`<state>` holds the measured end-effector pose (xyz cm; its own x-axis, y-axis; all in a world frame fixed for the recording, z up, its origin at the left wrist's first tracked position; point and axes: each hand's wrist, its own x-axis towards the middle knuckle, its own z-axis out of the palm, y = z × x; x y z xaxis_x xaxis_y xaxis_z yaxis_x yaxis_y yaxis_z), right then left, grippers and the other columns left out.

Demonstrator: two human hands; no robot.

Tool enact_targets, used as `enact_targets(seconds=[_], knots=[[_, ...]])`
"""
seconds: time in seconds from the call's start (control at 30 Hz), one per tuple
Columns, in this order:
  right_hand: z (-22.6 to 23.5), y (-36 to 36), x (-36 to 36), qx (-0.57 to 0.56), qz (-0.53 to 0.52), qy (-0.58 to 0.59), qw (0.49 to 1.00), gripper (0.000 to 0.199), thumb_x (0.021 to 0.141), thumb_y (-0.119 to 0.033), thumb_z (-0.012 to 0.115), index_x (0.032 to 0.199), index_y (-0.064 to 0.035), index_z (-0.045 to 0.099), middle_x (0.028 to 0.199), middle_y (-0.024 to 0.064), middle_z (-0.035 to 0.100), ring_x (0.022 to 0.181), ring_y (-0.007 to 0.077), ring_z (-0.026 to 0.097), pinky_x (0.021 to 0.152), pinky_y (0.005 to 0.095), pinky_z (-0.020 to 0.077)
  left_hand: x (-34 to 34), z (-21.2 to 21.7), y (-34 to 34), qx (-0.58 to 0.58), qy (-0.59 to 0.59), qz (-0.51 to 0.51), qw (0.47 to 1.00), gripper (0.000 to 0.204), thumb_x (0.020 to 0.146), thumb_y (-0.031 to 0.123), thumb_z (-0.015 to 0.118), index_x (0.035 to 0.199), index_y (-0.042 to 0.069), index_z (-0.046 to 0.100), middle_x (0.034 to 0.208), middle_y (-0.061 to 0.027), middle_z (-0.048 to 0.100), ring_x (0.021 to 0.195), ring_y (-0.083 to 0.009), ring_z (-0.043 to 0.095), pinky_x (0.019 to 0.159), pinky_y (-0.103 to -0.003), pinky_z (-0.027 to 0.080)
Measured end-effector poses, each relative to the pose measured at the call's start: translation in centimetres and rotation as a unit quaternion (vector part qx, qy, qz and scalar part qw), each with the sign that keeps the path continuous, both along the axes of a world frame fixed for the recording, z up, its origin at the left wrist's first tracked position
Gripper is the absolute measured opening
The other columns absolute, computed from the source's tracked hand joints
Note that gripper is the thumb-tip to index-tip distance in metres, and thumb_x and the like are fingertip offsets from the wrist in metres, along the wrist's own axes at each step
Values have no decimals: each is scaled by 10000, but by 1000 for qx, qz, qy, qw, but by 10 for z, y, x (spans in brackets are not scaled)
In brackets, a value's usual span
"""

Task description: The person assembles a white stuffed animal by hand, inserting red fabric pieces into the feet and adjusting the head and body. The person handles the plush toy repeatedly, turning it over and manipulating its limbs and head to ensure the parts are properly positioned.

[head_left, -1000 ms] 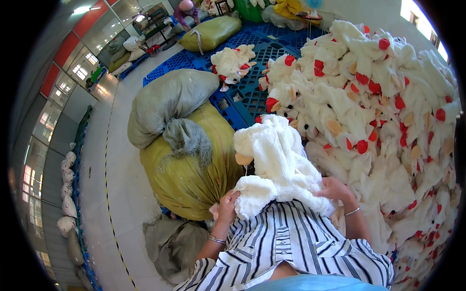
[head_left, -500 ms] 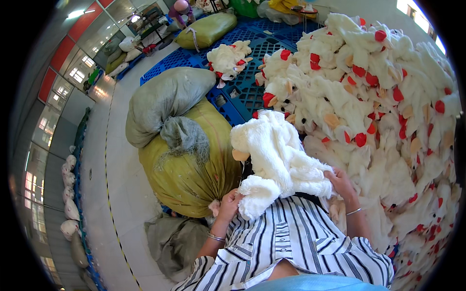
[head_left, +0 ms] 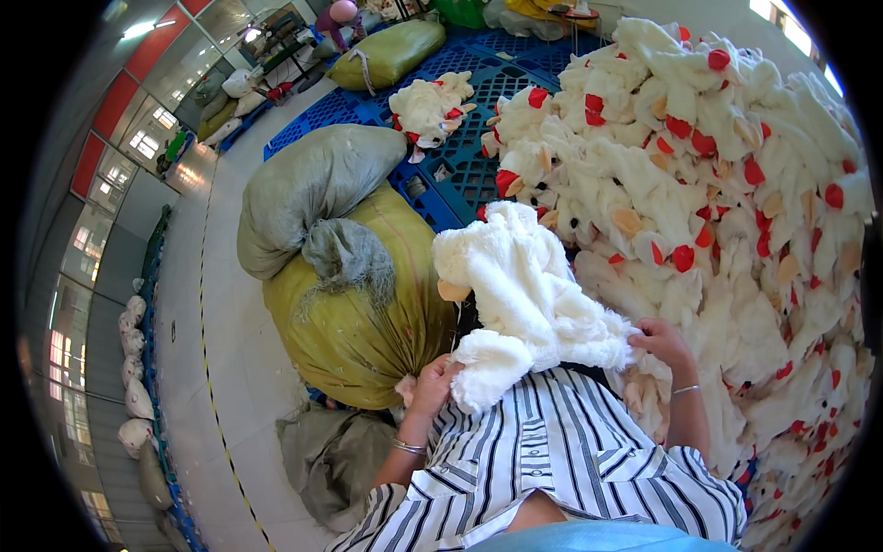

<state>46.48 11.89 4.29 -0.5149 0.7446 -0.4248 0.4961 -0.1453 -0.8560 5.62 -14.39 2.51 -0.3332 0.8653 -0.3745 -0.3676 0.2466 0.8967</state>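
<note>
Stretched between my hands is an unstuffed white plush toy skin (head_left: 524,290), with a tan patch near its left edge. My left hand (head_left: 434,383) pinches its lower left limb, fingers closed. At the lower right limb my right hand (head_left: 664,344) is closed on the fluffy end. The skin lies over my lap, against my striped shirt. Right beside it rises a big heap of similar white plush skins (head_left: 662,193) with red and tan parts.
To the left stand a stuffed olive sack (head_left: 359,322) and a grey sack (head_left: 317,189) on top. A small pile of skins (head_left: 430,109) lies on blue pallets (head_left: 469,175). Farther back are another green sack (head_left: 391,55) and a person (head_left: 338,20). A crumpled grey cloth (head_left: 336,460) lies on the floor.
My right hand has shifted slightly outward to the right, drawing the skin's lower right limb wider. My left hand keeps nearly the same place.
</note>
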Motion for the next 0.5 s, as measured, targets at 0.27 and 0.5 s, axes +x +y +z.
enact_targets(seconds=[0.27,0.5], knots=[[59,-50,-110,260,21,123,957,203,792,-149,763,842,-5,628,749,95,595,692,203,586,642,313,476,36,22,10,41,25,-49,998,259,946,123,618,1176,7,590,1040,-10,654,921,-77,593,837,-245,481],[84,-124,-186,259,239,190,916,290,815,-233,748,916,6,619,817,131,602,730,294,607,670,341,502,71,55,37,79,13,42,996,220,977,193,588,1114,27,542,988,-14,624,863,-75,579,775,-231,481]])
